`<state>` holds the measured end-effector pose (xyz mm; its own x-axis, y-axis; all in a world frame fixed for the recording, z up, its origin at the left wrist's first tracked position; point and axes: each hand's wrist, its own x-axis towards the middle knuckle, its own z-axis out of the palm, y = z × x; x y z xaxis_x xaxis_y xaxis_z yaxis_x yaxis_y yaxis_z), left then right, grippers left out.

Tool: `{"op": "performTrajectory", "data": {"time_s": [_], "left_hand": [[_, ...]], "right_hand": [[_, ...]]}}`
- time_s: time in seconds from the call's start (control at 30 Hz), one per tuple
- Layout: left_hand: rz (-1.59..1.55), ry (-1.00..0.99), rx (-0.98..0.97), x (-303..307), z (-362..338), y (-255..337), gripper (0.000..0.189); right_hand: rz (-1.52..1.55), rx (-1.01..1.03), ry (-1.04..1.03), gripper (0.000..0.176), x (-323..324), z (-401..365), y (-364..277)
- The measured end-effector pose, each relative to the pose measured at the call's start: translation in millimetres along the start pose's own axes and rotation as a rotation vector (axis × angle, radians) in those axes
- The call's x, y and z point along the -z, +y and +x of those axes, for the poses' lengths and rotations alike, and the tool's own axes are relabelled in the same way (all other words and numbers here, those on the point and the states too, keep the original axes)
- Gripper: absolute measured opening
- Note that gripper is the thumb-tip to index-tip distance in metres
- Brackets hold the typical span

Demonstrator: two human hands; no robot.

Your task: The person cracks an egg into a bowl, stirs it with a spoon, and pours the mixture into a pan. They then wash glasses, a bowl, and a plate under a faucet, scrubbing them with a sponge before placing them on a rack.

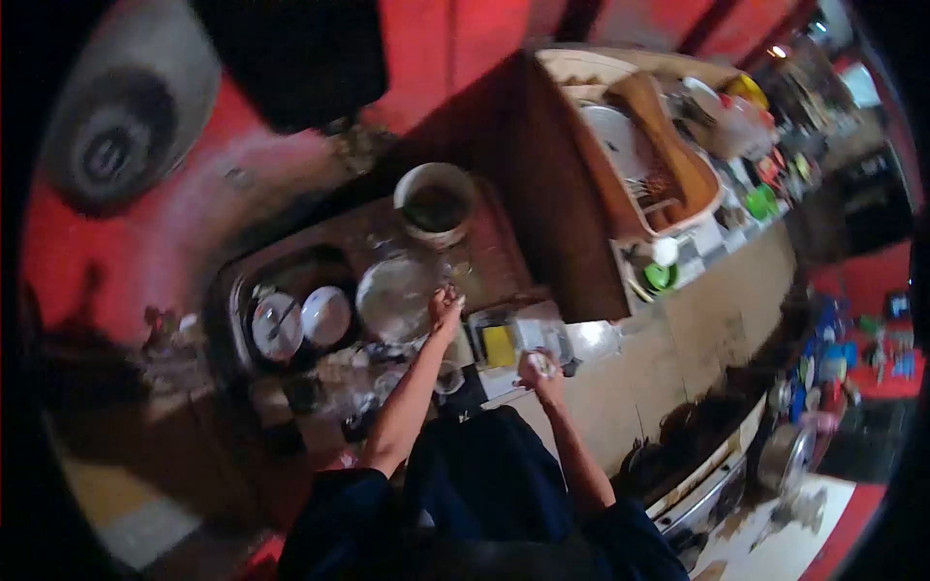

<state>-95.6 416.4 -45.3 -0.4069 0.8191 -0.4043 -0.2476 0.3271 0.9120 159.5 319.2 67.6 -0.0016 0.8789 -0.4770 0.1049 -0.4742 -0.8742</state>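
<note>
My left hand [447, 309] is at the right rim of a round pale basin [392, 295] on the sink. Its fingers are curled, with whitish specks on them, and what they hold, if anything, is too blurred to name. Farther right, my right hand [539, 369] is closed around something small and whitish. It is beside a clear container [542, 329] and a yellow sponge [499, 346]. A white bowl [325, 316] and a plate with a utensil on it [277, 327] lie in the sink basin [237, 305].
A whitish bucket [434, 198] stands behind the round basin. Several glasses [387, 381] line the near counter edge. To the right, an orange dish rack [705, 184] holds dishes above a brown panel [557, 194]. A green cup [662, 277] sits below it.
</note>
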Motion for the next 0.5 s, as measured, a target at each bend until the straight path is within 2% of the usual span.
{"op": "performTrajectory", "data": {"time_s": [0.03,0.07,0.1,0.13,0.23,0.3,0.37,0.4,0.43,0.5], "left_hand": [[-0.298,0.036,0.039,3.2,-21.5,28.5,0.016],[-0.345,0.096,0.032,19.6,-14.0,4.9,0.014],[-0.394,0.154,0.026,36.3,-8.2,-18.7,0.015],[-0.490,0.118,0.166,47.7,-33.5,25.0,0.012],[-0.609,0.211,0.157,91.4,-61.4,68.8,0.010],[-0.669,0.205,0.061,124.0,-49.4,33.7,0.017],[-0.643,0.234,0.167,150.5,-46.0,24.3,0.019],[-0.695,0.118,0.210,167.9,-28.1,-8.8,0.017],[-0.706,0.128,0.198,173.8,-39.0,5.3,0.017],[-0.832,0.246,0.095,180.2,-72.4,51.2,0.025]], "right_hand": [[-0.030,0.007,0.002,0.047,-3.7,-3.2,-16.7],[0.051,0.003,0.006,0.046,-9.7,-0.1,-15.1],[0.004,-0.019,0.053,0.047,-15.5,0.2,-12.5],[0.021,-0.046,0.028,0.047,-22.2,4.5,-17.2],[0.052,-0.073,-0.025,0.047,-56.4,9.6,-38.3],[0.094,0.029,-0.168,0.046,-75.6,18.6,-39.7],[0.039,0.041,-0.192,0.043,-104.2,17.3,-52.0],[0.003,0.144,-0.243,0.040,-120.2,18.2,-59.4],[-0.032,0.246,-0.294,0.038,-136.4,19.0,-65.8],[0.064,0.268,-0.283,0.040,-169.0,19.5,-78.1]]}}
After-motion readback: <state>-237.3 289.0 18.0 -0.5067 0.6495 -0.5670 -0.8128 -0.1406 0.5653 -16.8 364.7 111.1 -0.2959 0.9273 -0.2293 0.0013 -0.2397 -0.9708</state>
